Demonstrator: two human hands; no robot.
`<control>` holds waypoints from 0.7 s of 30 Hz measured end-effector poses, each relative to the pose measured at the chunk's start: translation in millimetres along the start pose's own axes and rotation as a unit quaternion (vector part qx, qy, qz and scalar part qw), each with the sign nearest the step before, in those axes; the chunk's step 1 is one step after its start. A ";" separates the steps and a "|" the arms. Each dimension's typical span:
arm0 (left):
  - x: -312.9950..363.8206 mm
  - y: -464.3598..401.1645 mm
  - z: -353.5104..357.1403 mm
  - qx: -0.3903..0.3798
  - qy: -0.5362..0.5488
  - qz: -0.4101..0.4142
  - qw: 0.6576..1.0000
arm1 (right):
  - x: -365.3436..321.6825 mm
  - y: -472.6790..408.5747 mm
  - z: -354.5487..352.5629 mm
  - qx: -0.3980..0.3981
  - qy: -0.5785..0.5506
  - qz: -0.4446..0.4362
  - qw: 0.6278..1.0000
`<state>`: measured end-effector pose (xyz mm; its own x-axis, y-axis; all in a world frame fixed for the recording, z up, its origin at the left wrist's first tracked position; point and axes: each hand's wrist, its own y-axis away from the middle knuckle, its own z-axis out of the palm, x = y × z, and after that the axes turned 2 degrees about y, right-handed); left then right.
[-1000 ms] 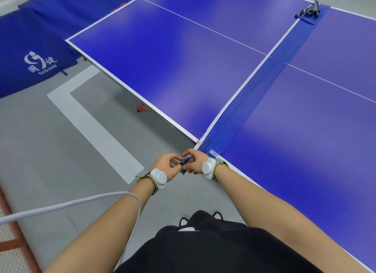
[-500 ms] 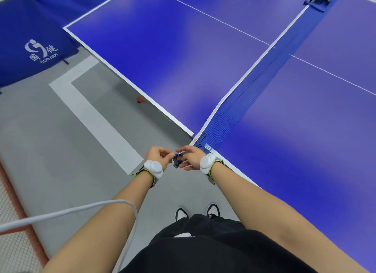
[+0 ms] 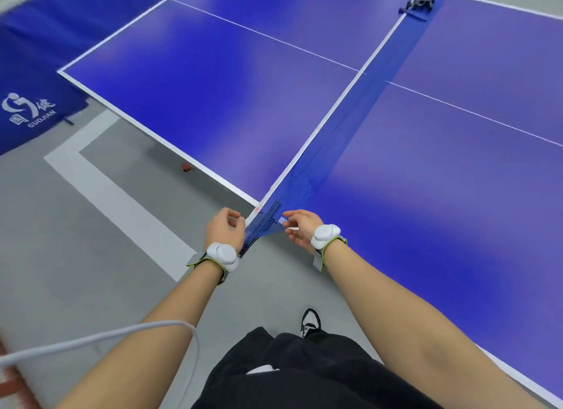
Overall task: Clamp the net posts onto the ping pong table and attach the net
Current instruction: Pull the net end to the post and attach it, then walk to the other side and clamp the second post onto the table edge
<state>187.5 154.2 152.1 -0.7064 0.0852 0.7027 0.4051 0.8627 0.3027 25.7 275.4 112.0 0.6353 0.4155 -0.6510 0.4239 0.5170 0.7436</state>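
A blue ping pong table [image 3: 213,88] fills the upper right. The blue net [image 3: 350,128] lies flat along its centre line, white top tape to the left. At the far end a dark net post [image 3: 422,0] sits on the table edge. The net's near end hangs off the near edge between my hands. My left hand [image 3: 224,230] has its fingers curled at the tape side of that end. My right hand [image 3: 301,226] pinches the other corner, near a small white label. No near-side post is in view.
A blue padded barrier [image 3: 27,110] with a white logo stands at the left. A white line [image 3: 122,207] crosses the grey floor. A small red part [image 3: 185,167] shows under the table edge. A white cable [image 3: 106,335] runs past my left arm, and my shoe [image 3: 310,320] stands below.
My hands were pressed together on the bunched net end; now they have moved apart, spreading that end, and have risen to the table's edge.
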 end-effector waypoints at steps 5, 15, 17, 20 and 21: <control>39.6 14.4 26.4 -0.103 0.001 0.088 0.991 | 0.6 42.4 -60.3 0.100 -0.032 -0.033 0.994; 72.1 100.8 112.7 -0.339 -0.009 0.131 0.931 | 81.0 215.1 -183.6 0.301 -0.181 -0.100 0.931; 78.6 129.7 128.0 -0.357 -0.012 0.115 0.927 | 107.4 252.0 -202.5 0.331 -0.224 -0.102 0.911; 80.8 173.3 148.2 -0.386 -0.020 0.114 0.915 | 139.7 290.7 -221.6 0.370 -0.273 -0.095 0.883; 82.6 200.5 158.3 -0.415 -0.037 0.129 0.900 | 159.3 311.1 -235.3 0.388 -0.293 -0.104 0.868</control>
<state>118.4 413.1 168.9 -0.5513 0.2894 0.7825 0.8332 0.1429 0.5342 106.9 678.5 203.8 0.6165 -0.1965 -0.7624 0.7305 -0.2185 0.6470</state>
